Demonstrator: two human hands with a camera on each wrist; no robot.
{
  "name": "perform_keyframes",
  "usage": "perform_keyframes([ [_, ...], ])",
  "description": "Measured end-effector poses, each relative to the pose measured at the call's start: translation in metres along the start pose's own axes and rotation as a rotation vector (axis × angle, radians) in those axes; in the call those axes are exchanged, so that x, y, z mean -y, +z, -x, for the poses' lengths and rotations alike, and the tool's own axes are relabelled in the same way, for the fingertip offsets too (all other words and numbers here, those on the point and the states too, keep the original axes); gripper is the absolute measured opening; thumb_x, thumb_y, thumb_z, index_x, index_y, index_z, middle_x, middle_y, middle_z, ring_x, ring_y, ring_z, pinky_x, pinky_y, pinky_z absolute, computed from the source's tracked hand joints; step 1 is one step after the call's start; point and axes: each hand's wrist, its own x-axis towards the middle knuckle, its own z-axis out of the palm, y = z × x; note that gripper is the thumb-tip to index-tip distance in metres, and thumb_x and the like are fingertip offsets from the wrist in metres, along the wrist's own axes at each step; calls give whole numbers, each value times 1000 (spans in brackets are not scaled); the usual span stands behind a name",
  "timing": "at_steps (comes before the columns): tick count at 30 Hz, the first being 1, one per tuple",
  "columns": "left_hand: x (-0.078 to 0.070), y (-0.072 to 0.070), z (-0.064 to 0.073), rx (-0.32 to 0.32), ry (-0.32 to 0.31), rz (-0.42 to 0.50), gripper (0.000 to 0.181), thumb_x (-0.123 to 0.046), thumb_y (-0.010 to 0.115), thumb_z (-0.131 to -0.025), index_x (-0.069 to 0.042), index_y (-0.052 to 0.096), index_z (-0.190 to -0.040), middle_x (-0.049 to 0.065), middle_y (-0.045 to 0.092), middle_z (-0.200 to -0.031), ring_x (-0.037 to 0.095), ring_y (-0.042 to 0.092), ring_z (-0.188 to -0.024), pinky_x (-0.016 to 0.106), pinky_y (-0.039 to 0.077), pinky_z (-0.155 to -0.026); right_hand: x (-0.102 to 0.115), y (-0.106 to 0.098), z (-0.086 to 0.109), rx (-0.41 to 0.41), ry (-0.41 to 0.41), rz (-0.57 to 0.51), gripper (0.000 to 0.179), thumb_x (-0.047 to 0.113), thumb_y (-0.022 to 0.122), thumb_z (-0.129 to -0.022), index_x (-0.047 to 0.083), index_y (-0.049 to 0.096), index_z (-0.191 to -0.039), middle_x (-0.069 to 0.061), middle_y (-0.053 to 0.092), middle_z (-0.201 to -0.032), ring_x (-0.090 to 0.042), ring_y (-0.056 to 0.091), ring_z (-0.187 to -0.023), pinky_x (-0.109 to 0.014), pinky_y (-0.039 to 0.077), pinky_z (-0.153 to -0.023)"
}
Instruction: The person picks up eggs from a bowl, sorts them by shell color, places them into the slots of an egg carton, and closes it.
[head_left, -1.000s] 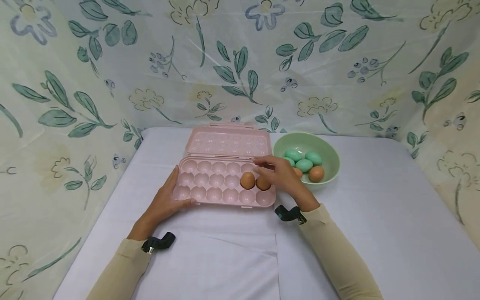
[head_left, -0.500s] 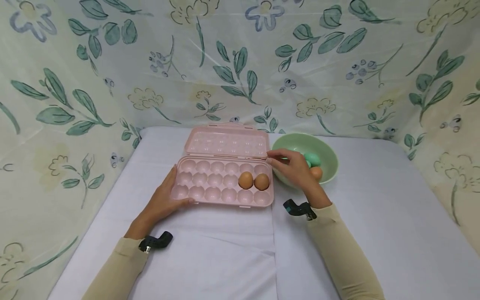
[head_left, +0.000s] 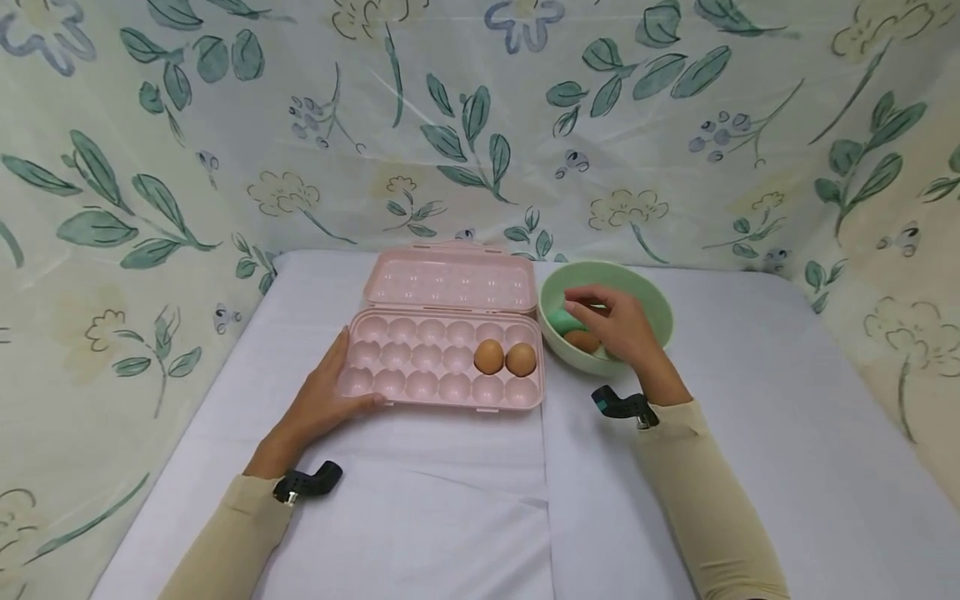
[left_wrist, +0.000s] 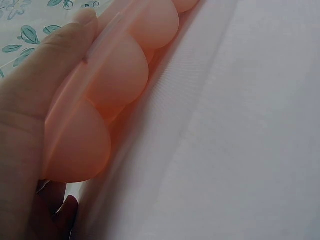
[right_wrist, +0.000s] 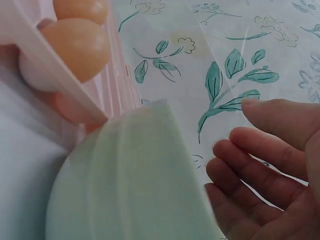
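My left hand (head_left: 321,402) holds the front left corner of an opened pink egg carton (head_left: 422,385); in the left wrist view its thumb lies along the rim above the rounded egg cups (left_wrist: 120,72). Two brown eggs, a left one (head_left: 489,357) and a right one (head_left: 521,359), sit side by side in the carton's middle row. Over the pale green bowl (head_left: 657,310) is my right hand (head_left: 621,327), fingers loosely bent with nothing between them in the right wrist view. Below it show green eggs (head_left: 562,321) and a brown egg (head_left: 581,341); the hand hides other bowl contents.
The carton's lid (head_left: 450,283) lies folded back toward the rear. Bowl and carton stand close together on a white cloth (head_left: 420,517). A floral curtain (head_left: 480,125) rises behind and at both sides.
My right hand has moved right, away from the two brown eggs in the carton, to over the bowl. The left hand keeps its hold on the carton.
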Motion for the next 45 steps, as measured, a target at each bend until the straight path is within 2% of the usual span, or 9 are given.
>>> perform_keyframes([
  [7, 0, -3, -2, -2, -3, -5, 132, -59, 83, -63, -23, -3, -156, 0, 7, -162, 29, 18, -145, 58, 24, -111, -22, -9, 0, 21, -7, 29, 36, 28, 66, -93, 1, 68, -117, -12, 66, -117, -25, 62, -107, -38, 51, -92],
  [16, -4, -4, -7, -8, 2, 4, 130, -60, 83, -62, -30, -3, -155, -5, 7, -162, 28, 19, -145, 58, 25, -110, -26, -21, -3, 36, 90, 47, 41, 37, 66, -92, 6, 68, -119, -10, 63, -124, -28, 60, -110, -46, 49, -94],
  [21, -4, -1, -8, 0, 7, -1, 130, -61, 82, -62, -31, -4, -155, -6, 7, -162, 27, 19, -145, 57, 26, -110, -31, -25, 0, 30, 72, 93, 37, 32, 66, -93, 4, 68, -117, -13, 64, -122, -30, 60, -108, -47, 49, -92],
  [30, -2, -3, -1, -2, -4, -8, 131, -60, 83, -62, -29, -3, -155, -6, 8, -161, 28, 21, -145, 59, 27, -109, -37, -20, 3, 134, 112, 70, 37, 29, 69, -91, 3, 68, -118, -12, 64, -121, -30, 59, -111, -48, 49, -92],
  [35, -1, -1, -1, -4, -5, 1, 130, -59, 83, -62, -31, -4, -155, -7, 9, -161, 28, 21, -145, 59, 27, -109, -38, -19, 3, 162, 118, 80, 38, 30, 69, -91, 4, 68, -117, -11, 65, -119, -29, 60, -107, -45, 51, -89],
  [41, 1, 0, -2, -12, 10, 3, 130, -59, 84, -61, -33, -3, -155, -8, 10, -161, 26, 22, -144, 58, 28, -109, -40, -19, 2, 191, 94, 117, 37, 31, 70, -90, 5, 68, -117, -10, 66, -116, -26, 63, -101, -33, 52, -82],
  [45, 0, 1, -3, -11, 15, 18, 130, -59, 84, -61, -35, -3, -154, -9, 10, -161, 25, 22, -145, 58, 28, -109, -40, -19, 1, 204, 89, 136, 36, 28, 70, -90, 5, 68, -117, -10, 67, -115, -26, 63, -100, -34, 51, -83],
])
